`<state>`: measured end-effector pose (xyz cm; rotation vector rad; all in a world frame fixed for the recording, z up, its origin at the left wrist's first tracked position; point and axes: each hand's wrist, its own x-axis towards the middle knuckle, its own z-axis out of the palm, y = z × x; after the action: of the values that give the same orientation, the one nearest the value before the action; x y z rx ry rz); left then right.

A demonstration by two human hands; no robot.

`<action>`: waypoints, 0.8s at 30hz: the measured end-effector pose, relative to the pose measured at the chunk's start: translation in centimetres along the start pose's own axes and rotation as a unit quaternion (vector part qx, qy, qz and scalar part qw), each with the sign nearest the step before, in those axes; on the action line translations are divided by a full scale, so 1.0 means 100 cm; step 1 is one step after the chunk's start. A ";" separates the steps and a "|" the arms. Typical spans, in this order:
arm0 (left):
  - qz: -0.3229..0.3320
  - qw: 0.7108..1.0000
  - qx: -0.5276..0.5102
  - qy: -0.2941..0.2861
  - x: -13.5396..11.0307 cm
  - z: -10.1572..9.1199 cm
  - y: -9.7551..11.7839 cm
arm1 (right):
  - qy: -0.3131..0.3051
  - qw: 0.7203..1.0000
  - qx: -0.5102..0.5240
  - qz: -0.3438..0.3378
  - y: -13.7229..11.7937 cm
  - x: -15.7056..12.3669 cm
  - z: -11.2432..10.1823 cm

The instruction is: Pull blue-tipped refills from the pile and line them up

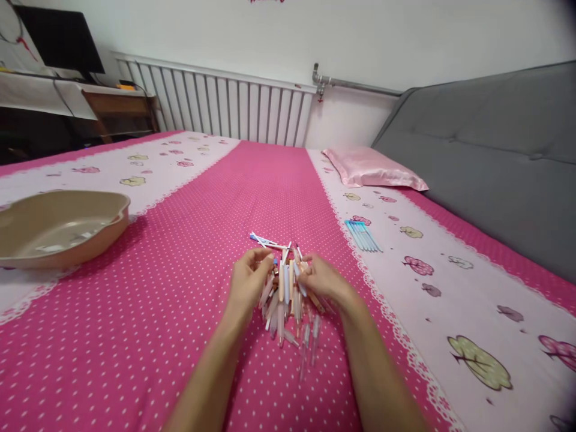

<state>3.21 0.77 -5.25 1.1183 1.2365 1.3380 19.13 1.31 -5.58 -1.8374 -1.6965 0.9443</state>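
Observation:
A loose pile of pens (287, 285) in pale pink, white, peach and lilac lies on the bed in front of me. At the pile's left side is my left hand (250, 277), its fingers curled and the thumb close to a blue-tipped piece; what is between the fingers is hidden. My right hand (324, 277) is at the opposite side, with thumb and fingers closed on a pale pen at the pile's edge. Some white sticks (267, 241) lie just beyond the fingertips. Clear pen tubes (310, 342) are spread on the near side, slightly blurred.
A row of light-blue pens (362, 236) lies to the right on the pink bedsheet (180, 288). At left stands a beige basin (108, 231) with a few pale items inside. Farther off are a pink pillow (373, 168), a grey headboard (486, 132), a radiator (216, 99) and a monitor (60, 39).

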 end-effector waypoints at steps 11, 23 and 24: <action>0.015 0.980 -0.026 -0.199 -0.008 0.016 -0.007 | -0.019 0.963 0.216 -0.158 -0.015 -0.005 -0.007; 0.013 0.996 -0.005 -0.086 -0.004 0.003 -0.001 | 0.178 0.982 -0.047 -0.044 0.002 0.014 -0.011; 0.012 0.996 -0.006 -0.084 -0.004 0.003 0.000 | 0.165 0.982 -0.091 -0.024 0.005 0.017 -0.008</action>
<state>3.53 0.40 -5.21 1.2139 1.0938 1.2397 20.02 2.99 -5.72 -1.9316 -1.6506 0.4438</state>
